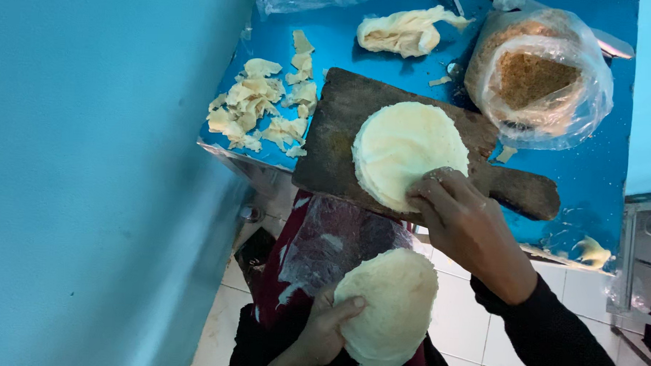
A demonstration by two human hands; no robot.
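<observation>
**Two hands, two rounds of dough sheet**

Person at a blue table (pixel 600 178), seen from above. Dark wooden board (pixel 341 144) on the table, its handle running off to the right. A stack of pale round sheets (pixel 399 146) sits on the board, centre.

Right hand (pixel 468 224) — fingertips pressed on the near right edge of the stack, pinching at the top sheet's rim. Not clenched; whether the sheet is already lifted, cannot tell.

Left hand (pixel 324 331) — low, nearer the body, grasping a single round sheet (pixel 393 308), thumb over its left edge. Sheet held flat, well below table level, above the lap.

Key relation: stack lies just far and left of the right hand; held sheet lies directly near of the stack. Right hand is the one at the stack. Both pieces are round, no long axis.

Around: torn dough scraps (pixel 259 112) at far left, a folded lump of dough (pixel 406 31) at the far edge, a clear bag of brown crumbs (pixel 538 75) far right. Plastic film (pixel 323 241) over the lap. White floor tiles below.
</observation>
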